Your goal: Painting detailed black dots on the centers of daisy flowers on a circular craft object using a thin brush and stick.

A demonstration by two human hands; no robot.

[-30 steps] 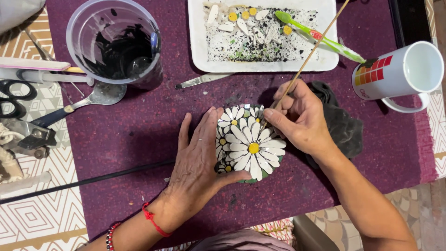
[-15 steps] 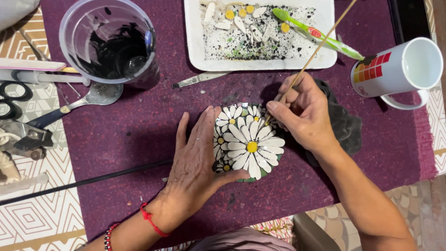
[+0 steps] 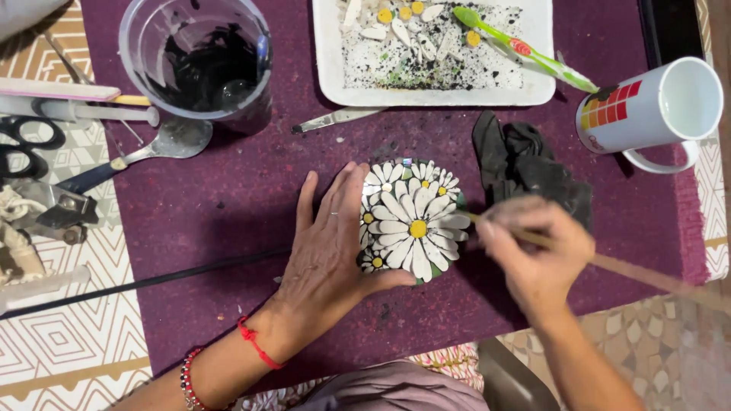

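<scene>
Presently the step in hand appears to be detail work on the round daisy mosaic [image 3: 413, 227], which lies flat on the purple mat [image 3: 228, 205] at mid-bench, below the white tray [image 3: 533, 87] and left of the black cloth [image 3: 525, 164]. The left hand [image 3: 329, 247] lies flat with fingers spread and pressed against the mosaic's left edge, steadying it, while the right hand [image 3: 537, 255], blurred, is closed around a thin wooden stick [image 3: 609, 262] whose tip reaches the mosaic's right edge. Judged from this, the next move calls for a steady stick tip and an unmoving mosaic.
</scene>
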